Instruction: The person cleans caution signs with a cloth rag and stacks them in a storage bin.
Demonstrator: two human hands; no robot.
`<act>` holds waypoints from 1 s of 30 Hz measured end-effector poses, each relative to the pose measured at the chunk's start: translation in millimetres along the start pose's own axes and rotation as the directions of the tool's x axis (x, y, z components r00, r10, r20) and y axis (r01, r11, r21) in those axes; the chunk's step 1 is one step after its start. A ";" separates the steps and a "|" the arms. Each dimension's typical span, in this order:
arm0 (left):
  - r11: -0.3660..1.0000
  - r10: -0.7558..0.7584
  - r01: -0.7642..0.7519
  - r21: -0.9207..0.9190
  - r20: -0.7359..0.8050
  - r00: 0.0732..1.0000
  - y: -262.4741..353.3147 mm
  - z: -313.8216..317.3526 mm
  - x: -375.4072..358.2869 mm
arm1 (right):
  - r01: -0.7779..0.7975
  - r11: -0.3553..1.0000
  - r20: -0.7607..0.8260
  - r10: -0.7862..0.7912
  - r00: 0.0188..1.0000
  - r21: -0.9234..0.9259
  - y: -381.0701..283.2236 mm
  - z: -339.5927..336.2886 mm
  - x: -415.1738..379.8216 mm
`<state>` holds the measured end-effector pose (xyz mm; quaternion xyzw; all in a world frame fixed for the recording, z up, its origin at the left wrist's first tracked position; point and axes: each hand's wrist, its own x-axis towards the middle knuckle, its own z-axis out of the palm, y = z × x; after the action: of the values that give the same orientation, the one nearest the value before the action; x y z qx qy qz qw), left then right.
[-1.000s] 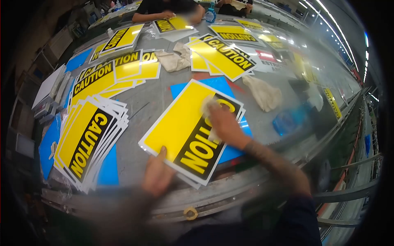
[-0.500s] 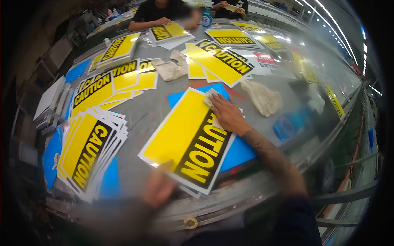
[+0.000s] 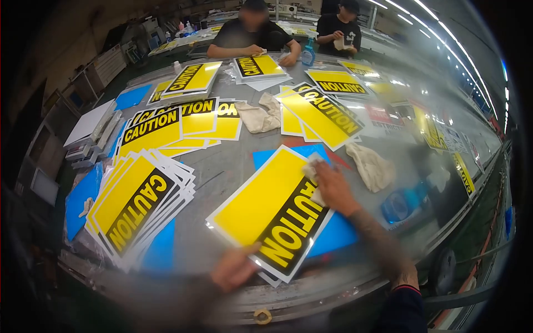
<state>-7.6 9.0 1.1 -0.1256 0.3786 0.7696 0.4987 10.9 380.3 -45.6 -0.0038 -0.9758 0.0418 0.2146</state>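
Note:
A yellow caution sign [image 3: 256, 201] lies tilted over a blue sheet [image 3: 333, 236] in front of me, with another sheet's edge beneath it. My right hand [image 3: 335, 187] presses a pale cloth [image 3: 315, 166] against the sign's upper right edge, over the start of the lettering. At the lower left edge, my left hand [image 3: 237, 268] is blurred, its fingers at the sign's border, thumb side near the black band. A fanned stack of caution signs [image 3: 139, 200] lies to the left. A crumpled cloth [image 3: 371, 166] lies right of my right hand.
More caution signs [image 3: 150, 129] cover the table's left and far parts. Another cloth [image 3: 259, 116] lies mid-table. A blue spray bottle [image 3: 401, 204] lies at the right; a second bottle [image 3: 308, 53] stands farther back. Across the table are a seated person [image 3: 252, 36] and another person [image 3: 340, 30].
The view has tilted up, so the table appears lower and more of the other people shows. My right hand and cloth remain at the sign's upper right; my left hand remains by its lower edge.

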 end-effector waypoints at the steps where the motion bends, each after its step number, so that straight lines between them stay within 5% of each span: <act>1: 1.000 -0.009 0.009 -0.011 -0.006 1.000 2.6 1.8 0.3 | -0.157 0.986 0.051 0.155 0.987 0.058 2.4 -15.8 5.1; 4: 0.999 -0.003 0.004 -0.038 0.035 0.999 -0.1 -7.3 6.6 | -0.003 1.000 -0.042 0.003 0.999 0.005 -34.6 3.6 -23.0; 6: 0.999 -0.012 0.012 -0.031 0.017 1.000 0.3 -5.6 4.8 | 0.065 0.984 0.188 -0.096 0.977 0.164 -116.0 -29.1 -32.8; 9: 1.000 -0.016 0.016 -0.016 0.030 0.999 3.2 -5.5 4.4 | 0.157 0.948 0.211 -0.220 0.953 0.277 -123.3 -48.9 -35.4; 13: 1.000 -0.003 0.004 -0.024 0.052 0.999 2.1 -4.5 4.7 | -0.181 0.983 0.113 0.178 0.978 0.017 -13.8 -32.5 -14.7; 16: 1.000 0.004 -0.003 -0.023 0.055 0.998 0.2 -4.3 5.1 | -0.048 0.997 0.040 0.050 0.998 -0.067 -32.1 -18.7 -32.6; 17: 1.000 0.006 -0.005 -0.026 0.061 0.998 -2.7 -9.3 5.9 | 0.111 0.992 0.065 -0.115 0.991 0.063 -63.7 -32.2 -37.8; 18: 1.000 0.015 -0.013 -0.023 0.075 0.997 -1.6 -10.2 10.0 | 0.047 0.974 0.203 -0.094 0.975 0.224 -98.6 -33.2 -44.8; 20: 1.000 0.014 -0.015 0.006 0.022 1.000 5.4 4.7 4.1 | 0.147 0.935 0.236 -0.230 0.944 0.323 -138.4 -64.6 -42.5; 22: 1.000 -0.027 0.027 0.011 -0.018 0.999 6.3 6.4 -0.7 | 0.115 0.980 0.165 -0.141 0.976 0.161 -91.2 -52.5 -33.4; 24: 1.000 -0.015 0.015 -0.007 0.018 1.000 1.7 -2.0 4.0 | -0.079 0.997 0.082 0.079 0.993 -0.006 -30.1 -37.2 -24.8; 26: 0.999 0.022 -0.020 -0.031 0.072 0.997 -1.2 -9.6 9.7 | -0.074 0.994 0.015 0.076 0.997 -0.083 -11.9 -25.2 -27.6; 30: 1.000 0.011 -0.010 -0.022 0.043 0.999 0.9 -7.0 7.1 | 0.178 0.923 0.153 -0.242 0.958 0.342 -154.9 -48.9 -58.5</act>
<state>-13.0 8.7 -7.3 -0.1125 0.3601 0.7789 0.5010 86.2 228.4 -12.9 0.1406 -0.9664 0.1787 0.1202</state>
